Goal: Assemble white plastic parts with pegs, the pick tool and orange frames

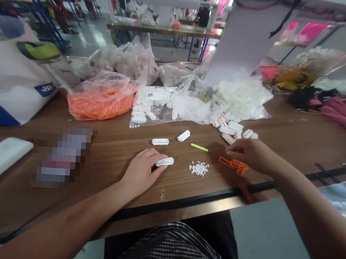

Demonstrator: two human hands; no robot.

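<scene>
My left hand [142, 170] rests on the wooden table [113, 188] and pinches a small white plastic casing [165, 161] between thumb and fingers. My right hand [249, 153] lies palm down to the right, fingers curled over an orange plastic piece [233, 164] whose end sticks out to the left. Between the hands sits a little heap of tiny white bits [199, 168]. A thin green stick [199, 147] lies just beyond it. Two more white casings [160, 141] [183, 135] lie farther back.
A cluster of white and red casings [233, 130] lies behind my right hand. Clear bags of white parts [192, 101] and a bag of orange parts [101, 99] stand at the back. A large white sack [12, 76] is at left, pink and black items [333, 104] at right.
</scene>
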